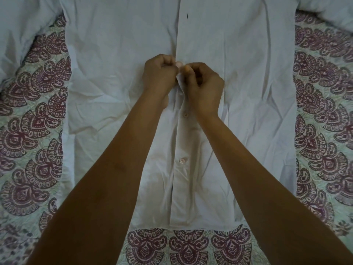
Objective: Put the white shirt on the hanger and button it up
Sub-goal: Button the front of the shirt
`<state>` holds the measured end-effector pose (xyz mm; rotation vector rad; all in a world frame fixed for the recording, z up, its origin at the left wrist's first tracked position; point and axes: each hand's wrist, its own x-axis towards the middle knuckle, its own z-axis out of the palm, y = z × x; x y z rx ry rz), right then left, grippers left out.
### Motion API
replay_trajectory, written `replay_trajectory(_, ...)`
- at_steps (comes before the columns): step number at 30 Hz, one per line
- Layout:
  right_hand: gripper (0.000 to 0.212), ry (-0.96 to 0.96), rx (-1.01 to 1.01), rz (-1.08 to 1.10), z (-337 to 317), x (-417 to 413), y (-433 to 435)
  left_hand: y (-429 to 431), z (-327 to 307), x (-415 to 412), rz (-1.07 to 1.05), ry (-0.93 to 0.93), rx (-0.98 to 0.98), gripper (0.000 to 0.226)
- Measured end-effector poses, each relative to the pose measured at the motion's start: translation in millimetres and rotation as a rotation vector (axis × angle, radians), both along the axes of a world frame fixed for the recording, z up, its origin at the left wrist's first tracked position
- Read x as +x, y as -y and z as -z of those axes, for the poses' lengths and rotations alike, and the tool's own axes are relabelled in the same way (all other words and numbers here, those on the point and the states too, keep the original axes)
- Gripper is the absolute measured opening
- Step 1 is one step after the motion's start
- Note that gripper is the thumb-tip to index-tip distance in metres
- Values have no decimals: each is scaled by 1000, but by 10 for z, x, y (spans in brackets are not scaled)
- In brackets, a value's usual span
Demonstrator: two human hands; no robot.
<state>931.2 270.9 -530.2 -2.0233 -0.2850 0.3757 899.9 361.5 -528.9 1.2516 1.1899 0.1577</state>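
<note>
One patterned bedsheet [191,243], pale with dark red paisley shapes, covers the near edge and both sides of the scene. One white shirt [107,104] lies flat and face up on it in the middle, with its hem [152,225] nearest and its body running away to the far edge. Its front placket [183,188] runs up the centre line. Two buttons show on the closed part of it: a near button [181,161] and a second button [185,114] farther on, just below the hands. Two bare forearms reach in from the near corners and meet over the centre of the shirt. The left hand [160,73] is curled tight, its fingers folded in and its thumb and fingertips pinching the left edge of the placket. The right hand [202,81], touching it from the right, is curled likewise and pinches the right edge, lifting a small fold of cloth between the two hands. A small pale round shape sits where the thumbs meet; whether it is a button or a nail cannot be told. Beyond the hands the placket lies flat, with one dark buttonhole [187,16] near the far edge. Two sleeves spread outward, one at the far left [19,35] and one at the far right [328,10].
</note>
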Motion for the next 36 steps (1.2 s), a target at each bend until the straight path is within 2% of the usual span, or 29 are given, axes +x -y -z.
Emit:
replay_trajectory(5, 16, -248, -63, -48, 10, 262, -7, 66, -8, -75, 106, 53, 195, 13)
replay_trajectory(9, 23, -381, 5, -79, -16, 345, 12, 25, -79, -91, 265, 32, 547, 39)
replay_trajectory(11, 22, -352, -5, -86, -5, 340, 19, -5, -85, -86, 318, 10, 629, 37)
replay_trajectory(13, 18, -296, -33, -90, -11, 332, 6, -50, -81, -79, 335, -1, 617, 24)
replay_trajectory(15, 14, -182, -98, -125, -33, 367, -21, -144, -60, -46, 315, -17, 597, 14)
replay_trajectory(18, 11, 27, -123, -207, -97, 439, -54, -286, -41, 14, 266, -19, 586, 12)
replay_trajectory(21, 29, 163, -168, -300, -141, 582, -241, -420, -72, 183, 250, 31, 597, 14)
replay_trajectory(24, 55, 210, -386, -397, -89, 696, -470, -542, -99, 382, 229, 47, 585, 15)
replay_trajectory(26, 59, 241, -536, -382, -55, 743, -577, -613, -96, 495, 225, 31, 565, 19)
replay_trajectory(28, 56, 252, -572, -338, -47, 781, -635, -655, -82, 576, 247, 5, 568, 23)
replay_trajectory(31, 38, 212, -429, -269, -33, 870, -625, -680, -37, 638, 299, -68, 618, 26)
replay_trajectory(34, 17, 21, -182, -126, 17, 1028, -545, -666, 12, 680, 349, -90, 640, 18)
replay_trajectory(36, 15, -113, -64, -87, 80, 1086, -486, -628, 25, 702, 399, -92, 639, 13)
